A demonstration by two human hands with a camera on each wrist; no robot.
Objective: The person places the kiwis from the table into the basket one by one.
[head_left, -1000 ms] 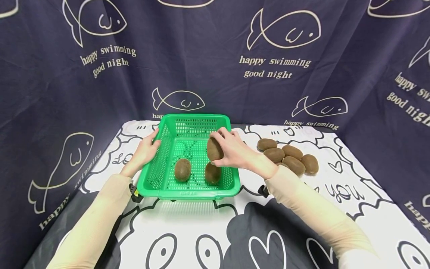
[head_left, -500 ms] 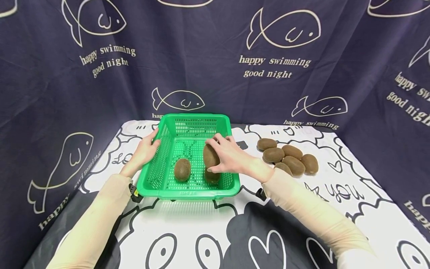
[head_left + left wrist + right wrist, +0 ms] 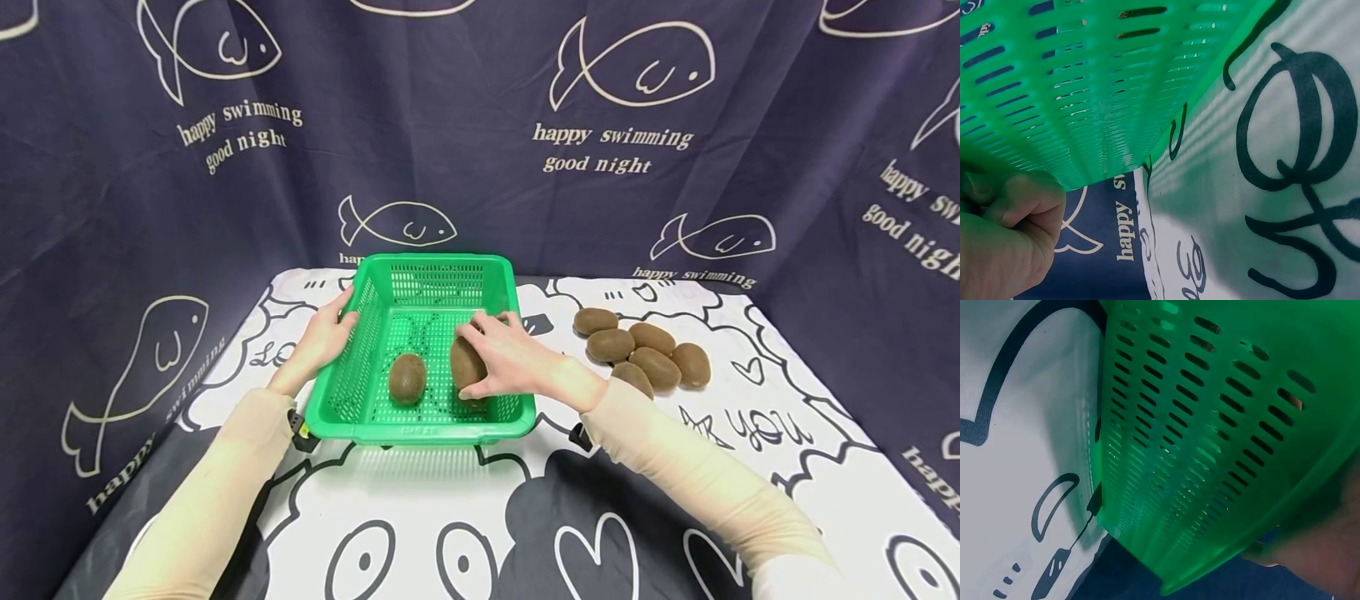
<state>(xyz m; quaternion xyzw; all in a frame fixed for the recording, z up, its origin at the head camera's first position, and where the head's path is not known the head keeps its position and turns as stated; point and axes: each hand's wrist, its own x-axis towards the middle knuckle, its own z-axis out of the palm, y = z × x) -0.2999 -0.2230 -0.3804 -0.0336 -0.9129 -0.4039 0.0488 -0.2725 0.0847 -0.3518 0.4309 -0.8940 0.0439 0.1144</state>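
Note:
A green plastic basket [image 3: 420, 432] with slotted walls stands on the table. My left hand [image 3: 328, 335] grips its left rim; in the left wrist view the fingers of the left hand [image 3: 1016, 215] curl at the edge. Inside the basket, toward its right side, my right hand [image 3: 513, 357] holds a brown kiwi [image 3: 463, 367] between thumb and fingers. That fruit now covers most of another one lying below it. One more kiwi [image 3: 407, 379] lies on the basket floor, left of the held one. The right wrist view shows the basket's outer wall [image 3: 1179, 425] and part of the hand.
To the right of the basket, several kiwis [image 3: 654, 367] lie in a cluster on the patterned tablecloth [image 3: 420, 500]. A dark blue curtain [image 3: 480, 125] with fish drawings hangs behind and beside the table.
My right hand has lowered the kiwi into the basket, a little to the left and toward me, over the other fruit. The left hand and the basket stay in place.

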